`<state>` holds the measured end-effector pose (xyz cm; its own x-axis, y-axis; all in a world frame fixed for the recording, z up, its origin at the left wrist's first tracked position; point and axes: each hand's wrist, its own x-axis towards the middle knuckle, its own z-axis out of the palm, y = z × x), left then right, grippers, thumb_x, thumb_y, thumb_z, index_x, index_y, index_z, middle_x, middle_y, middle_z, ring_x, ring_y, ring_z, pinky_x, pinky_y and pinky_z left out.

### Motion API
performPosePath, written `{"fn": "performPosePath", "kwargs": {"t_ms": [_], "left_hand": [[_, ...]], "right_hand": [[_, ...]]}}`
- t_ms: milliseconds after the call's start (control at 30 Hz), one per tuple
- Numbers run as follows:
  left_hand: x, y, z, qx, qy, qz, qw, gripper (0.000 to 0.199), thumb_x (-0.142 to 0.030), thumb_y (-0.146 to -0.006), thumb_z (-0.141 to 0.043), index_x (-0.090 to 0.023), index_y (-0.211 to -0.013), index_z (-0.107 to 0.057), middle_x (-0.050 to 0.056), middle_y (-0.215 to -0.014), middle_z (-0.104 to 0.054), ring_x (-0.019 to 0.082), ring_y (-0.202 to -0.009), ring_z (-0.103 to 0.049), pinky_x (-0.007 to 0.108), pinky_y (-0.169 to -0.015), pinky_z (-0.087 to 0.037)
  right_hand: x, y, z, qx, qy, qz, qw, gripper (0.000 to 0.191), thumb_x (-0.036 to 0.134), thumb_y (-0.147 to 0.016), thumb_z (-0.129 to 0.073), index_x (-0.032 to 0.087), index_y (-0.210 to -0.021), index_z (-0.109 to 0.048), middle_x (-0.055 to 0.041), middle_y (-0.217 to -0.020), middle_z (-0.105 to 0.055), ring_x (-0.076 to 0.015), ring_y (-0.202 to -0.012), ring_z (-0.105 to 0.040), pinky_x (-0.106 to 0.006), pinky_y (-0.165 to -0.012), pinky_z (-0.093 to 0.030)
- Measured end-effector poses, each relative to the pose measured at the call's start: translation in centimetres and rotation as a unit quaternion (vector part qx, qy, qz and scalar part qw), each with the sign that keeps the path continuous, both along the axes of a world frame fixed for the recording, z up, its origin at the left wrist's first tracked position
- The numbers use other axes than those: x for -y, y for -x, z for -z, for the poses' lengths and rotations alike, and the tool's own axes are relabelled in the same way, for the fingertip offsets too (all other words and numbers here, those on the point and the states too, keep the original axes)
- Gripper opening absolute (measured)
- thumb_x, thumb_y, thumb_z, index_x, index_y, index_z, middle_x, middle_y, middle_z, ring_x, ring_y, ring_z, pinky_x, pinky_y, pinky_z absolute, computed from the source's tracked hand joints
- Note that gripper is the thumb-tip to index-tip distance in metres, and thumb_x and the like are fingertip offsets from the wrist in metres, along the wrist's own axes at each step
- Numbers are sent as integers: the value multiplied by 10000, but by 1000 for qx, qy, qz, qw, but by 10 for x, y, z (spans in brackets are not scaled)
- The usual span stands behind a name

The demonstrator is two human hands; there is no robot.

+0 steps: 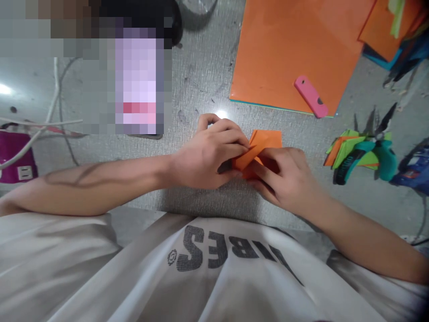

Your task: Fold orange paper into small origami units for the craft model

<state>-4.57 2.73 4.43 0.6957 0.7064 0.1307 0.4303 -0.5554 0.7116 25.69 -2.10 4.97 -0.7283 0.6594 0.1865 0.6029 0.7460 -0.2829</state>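
Observation:
A folded piece of orange paper (267, 138) is held up between both hands over the grey table. My left hand (214, 152) pinches its left edge, with thumb below and fingers above. On the other side my right hand (288, 176) grips the lower right part, some fingers tucked against or inside the fold. A slanting folded strip runs across the paper's front. The fingers partly hide its lower portion.
A large orange sheet (288, 53) on a stack lies at the back, with a pink cutter (311, 97) on it. Teal-handled pliers (385, 156) rest on folded green and orange papers (345, 147) at right. A purple power socket block (16, 154) with white cables sits left, near a pixelated area.

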Motion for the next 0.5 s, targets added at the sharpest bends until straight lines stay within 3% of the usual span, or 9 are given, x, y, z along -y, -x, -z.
{"fn": "performPosePath", "kwargs": {"t_ms": [200,333,500], "left_hand": [[4,0,0,-13,-11,1,1000,121,-355,-1079,-799,-349,-1187,-855,67,-1391,-856,393,-1397,-697,737,-1268,-387],[6,1,4,-16,-30,-8,999,239,-368,-1070,-820,-350,-1308,-840,99,-1538,-776,414,-1469,-624,758,-1278,-388],[6,3,7,-19,-36,-20,999,428,-451,-1028,-902,-386,-1435,-788,119,-1565,-677,439,-1500,-566,785,-1283,-374]], "right_hand": [[2,-1,-1,13,6,-2,1000,265,361,-1205,-741,236,-1438,-765,-156,-1360,-807,-346,-1141,-727,-536,-994,-583],[1,-2,-3,20,5,-11,1000,258,358,-1207,-747,226,-1426,-776,-170,-1375,-803,-352,-1165,-733,-539,-1010,-591],[0,-3,-6,31,0,-22,999,207,367,-1208,-741,219,-1337,-809,-177,-1331,-793,-359,-1173,-725,-536,-1004,-592]]}}
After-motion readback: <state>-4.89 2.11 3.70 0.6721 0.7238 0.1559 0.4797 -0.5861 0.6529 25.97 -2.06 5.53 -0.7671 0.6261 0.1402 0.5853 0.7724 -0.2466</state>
